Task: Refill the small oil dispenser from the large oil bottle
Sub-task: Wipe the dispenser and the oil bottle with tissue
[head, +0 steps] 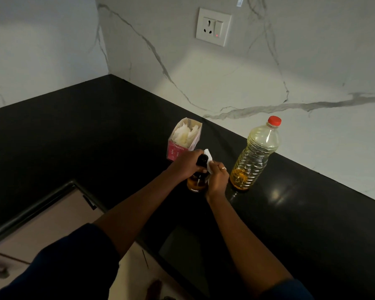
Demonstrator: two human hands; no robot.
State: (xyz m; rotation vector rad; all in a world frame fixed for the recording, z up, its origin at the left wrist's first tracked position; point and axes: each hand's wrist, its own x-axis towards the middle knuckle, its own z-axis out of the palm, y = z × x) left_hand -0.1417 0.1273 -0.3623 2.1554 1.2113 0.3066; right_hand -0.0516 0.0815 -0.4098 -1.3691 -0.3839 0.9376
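Centre of frame: small oil dispenser [196,184] upright on the black countertop [91,135]. Body is clear glass, round, with amber oil in the lower part; the top is dark and mostly hidden by the hands.

Left hand [186,163]: fingers curled over the dispenser's dark top, gripping it from above.

Right hand [218,178]: pinches a piece of white tissue [208,161] and holds it against the dispenser's neck on the right side. A metal ring [223,168] sits on one finger. Whether the dispenser's top is screwed on cannot be told.

Right of centre: large oil bottle [254,154], clear ribbed plastic, upright, near the right hand but not touching it. Its red cap [274,121] is on. Yellow oil fills only the bottom portion.

Just above the hands: pink carton tissue box [178,149], open at the top, with crumpled white sheets standing out of it.

Countertop is glossy, with a light spot reflected at right. The wall behind it is white marble-pattern backsplash [225,83] with grey veins. Top centre: white socket plate [213,27], rectangular, with a small red indicator lit. Lower left: pale cabinet front [41,224] with a dark edge.
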